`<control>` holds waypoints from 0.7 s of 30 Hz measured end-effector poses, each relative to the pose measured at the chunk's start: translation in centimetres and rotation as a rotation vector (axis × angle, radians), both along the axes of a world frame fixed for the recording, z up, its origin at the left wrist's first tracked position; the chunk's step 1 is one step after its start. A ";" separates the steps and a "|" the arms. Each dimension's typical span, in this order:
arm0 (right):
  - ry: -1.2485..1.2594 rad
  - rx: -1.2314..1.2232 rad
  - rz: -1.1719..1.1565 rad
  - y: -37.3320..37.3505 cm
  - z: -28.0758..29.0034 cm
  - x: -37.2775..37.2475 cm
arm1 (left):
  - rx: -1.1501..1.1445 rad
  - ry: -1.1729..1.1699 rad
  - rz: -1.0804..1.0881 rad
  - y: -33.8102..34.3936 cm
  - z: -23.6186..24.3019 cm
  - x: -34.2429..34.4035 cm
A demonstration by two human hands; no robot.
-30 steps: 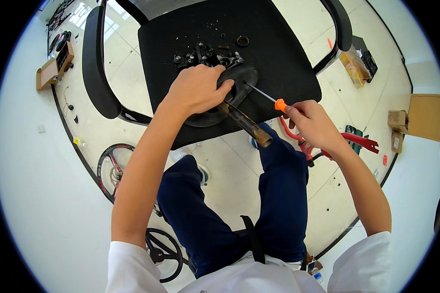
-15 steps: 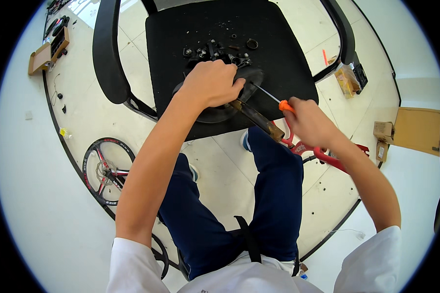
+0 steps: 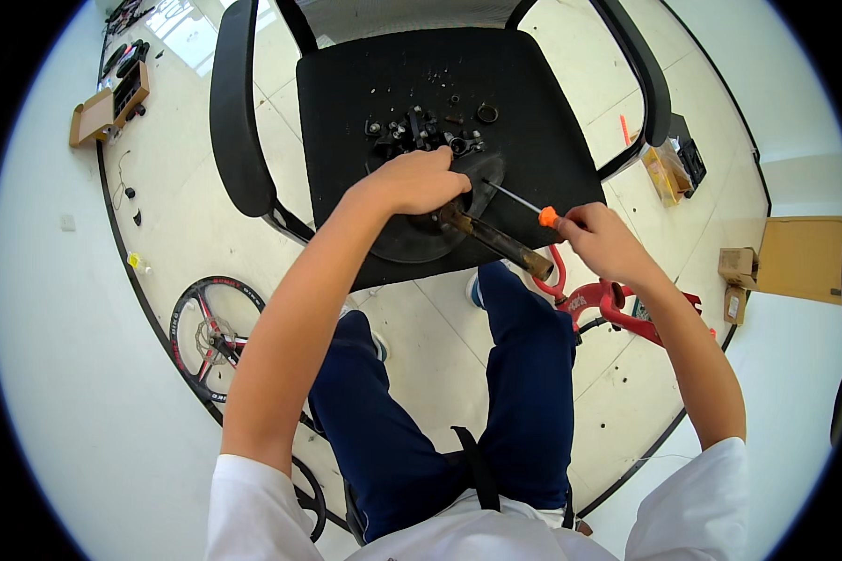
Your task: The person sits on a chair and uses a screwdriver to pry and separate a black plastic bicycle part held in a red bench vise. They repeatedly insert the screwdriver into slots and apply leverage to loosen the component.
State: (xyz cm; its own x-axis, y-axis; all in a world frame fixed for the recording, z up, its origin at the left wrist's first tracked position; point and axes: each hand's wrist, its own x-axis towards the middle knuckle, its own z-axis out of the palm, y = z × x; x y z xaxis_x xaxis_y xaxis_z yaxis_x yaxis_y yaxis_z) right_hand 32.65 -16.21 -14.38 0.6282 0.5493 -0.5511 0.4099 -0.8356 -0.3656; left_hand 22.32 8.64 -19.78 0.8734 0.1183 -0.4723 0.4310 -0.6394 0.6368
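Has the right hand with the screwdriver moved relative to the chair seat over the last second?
No real shift. The right hand grips the orange-handled screwdriver just off the front right edge of the black chair seat, tip at the round black part, as before; only the camera moved.

We are observing a person wearing a white short-sleeved shirt (image 3: 281, 519), the sleeves ending above the elbows and leaving both forearms bare. We are noting dark navy trousers (image 3: 524, 393) on both legs. A black strap (image 3: 472, 467) is crossing the lap. Blue shoes (image 3: 475, 290) are showing beneath the trouser cuffs.
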 end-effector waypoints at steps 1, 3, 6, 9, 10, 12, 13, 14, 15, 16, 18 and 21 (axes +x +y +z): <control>0.142 0.023 -0.097 0.2 0.3 0.0 | -0.062 0.006 0.014 0.7 -0.5 0.3; 0.430 0.068 -0.300 0.4 0.6 0.1 | -0.213 0.129 0.007 1.2 0.3 1.0; 0.716 0.082 -0.424 0.1 1.1 1.3 | -0.452 0.261 0.103 1.6 0.1 1.4; 0.720 0.066 -0.458 0.3 1.8 1.9 | -0.629 0.271 0.210 1.5 -1.1 0.5; 0.688 0.062 -0.463 0.2 1.9 2.1 | -0.727 0.243 0.263 0.9 -1.1 0.1; 0.647 0.016 -0.346 0.3 1.9 2.9 | -0.743 0.186 0.295 0.0 -1.6 -0.6; 0.625 -0.007 -0.289 0.3 2.0 3.2 | -0.751 0.157 0.310 -0.4 -1.7 -0.9; 0.578 -0.016 -0.249 0.4 2.3 3.2 | -0.730 0.113 0.312 -0.9 -1.7 -1.4; 0.529 -0.025 -0.211 0.6 3.0 3.0 | -0.755 0.063 0.331 -1.3 -1.7 -1.9; 0.479 -0.035 -0.174 0.7 3.7 2.8 | -0.781 0.013 0.348 -1.9 -1.9 -2.5; 0.450 -0.011 -0.122 1.1 5.6 2.4 | -0.849 -0.143 0.382 -2.7 -1.8 -3.6; 0.405 -0.031 -0.036 1.3 9.5 0.8 | -1.123 -0.287 0.587 -5.0 0.0 -5.4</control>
State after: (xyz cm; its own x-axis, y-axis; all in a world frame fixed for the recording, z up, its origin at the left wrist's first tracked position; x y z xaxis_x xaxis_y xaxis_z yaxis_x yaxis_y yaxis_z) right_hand 33.49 -14.88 -4.89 0.3752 0.5101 -0.7739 0.2083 -0.8600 -0.4659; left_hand 16.88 3.69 -19.75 0.9124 0.1795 -0.3679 0.2223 0.5372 0.8136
